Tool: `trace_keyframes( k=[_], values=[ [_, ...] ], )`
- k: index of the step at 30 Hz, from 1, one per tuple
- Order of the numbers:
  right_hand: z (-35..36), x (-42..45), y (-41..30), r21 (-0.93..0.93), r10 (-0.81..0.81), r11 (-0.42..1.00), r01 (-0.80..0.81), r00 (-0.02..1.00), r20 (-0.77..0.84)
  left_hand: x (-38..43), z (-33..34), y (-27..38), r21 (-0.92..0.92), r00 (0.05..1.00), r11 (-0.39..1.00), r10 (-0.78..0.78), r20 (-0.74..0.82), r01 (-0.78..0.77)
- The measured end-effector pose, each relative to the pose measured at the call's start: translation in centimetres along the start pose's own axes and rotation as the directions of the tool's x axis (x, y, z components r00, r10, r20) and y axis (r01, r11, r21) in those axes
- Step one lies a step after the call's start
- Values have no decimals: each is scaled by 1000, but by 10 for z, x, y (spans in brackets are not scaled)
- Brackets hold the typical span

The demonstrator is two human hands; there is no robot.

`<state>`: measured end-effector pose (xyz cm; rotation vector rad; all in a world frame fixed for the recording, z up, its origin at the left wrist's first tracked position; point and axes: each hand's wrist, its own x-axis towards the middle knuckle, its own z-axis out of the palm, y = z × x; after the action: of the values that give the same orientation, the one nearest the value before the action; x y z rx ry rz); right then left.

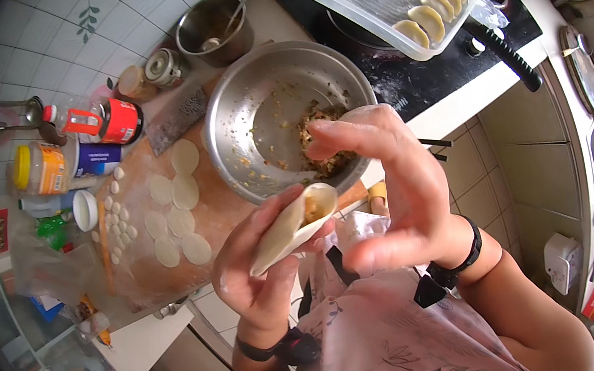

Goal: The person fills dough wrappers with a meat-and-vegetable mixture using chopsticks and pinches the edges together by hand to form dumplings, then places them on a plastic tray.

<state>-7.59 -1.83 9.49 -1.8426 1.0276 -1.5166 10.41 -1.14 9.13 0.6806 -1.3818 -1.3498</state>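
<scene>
My left hand (255, 268) holds a dumpling wrapper (281, 234) folded into a trough, with some filling (312, 209) showing at its open end. Just right of it, my right hand (404, 180) hovers with thumb and fingers spread and nothing between them. Beyond both hands stands a steel mixing bowl (266, 62), where minced filling (332, 165) is heaped on the near right side. Two dark stick ends, probably chopsticks (436, 143), jut out behind my right hand; their other ends are hidden.
Flat wrappers (184, 191) and several dough pieces (119, 222) lie on a floured wooden board (150, 290), near a rolling pin (106, 248) and a cleaver (179, 119). A plastic container (365, 29) with shaped dumplings (425, 22) rests over the black cooktop (410, 92). Jars (46, 167) line the left.
</scene>
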Motion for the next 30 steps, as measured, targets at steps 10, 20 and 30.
trace_keyframes(
  k=[10,20,30],
  values=[
    [28,5,-2,328,42,945,9,988,-149,-1,2,-11,438,941,886,266,-210,-152],
    [33,7,-12,83,-114,988,130,978,-176,1,2,-8,410,928,874,343,-145,-259],
    [46,8,-4,-107,-339,940,323,919,-203,-7,-2,3,162,964,977,168,-206,-136]
  ],
)
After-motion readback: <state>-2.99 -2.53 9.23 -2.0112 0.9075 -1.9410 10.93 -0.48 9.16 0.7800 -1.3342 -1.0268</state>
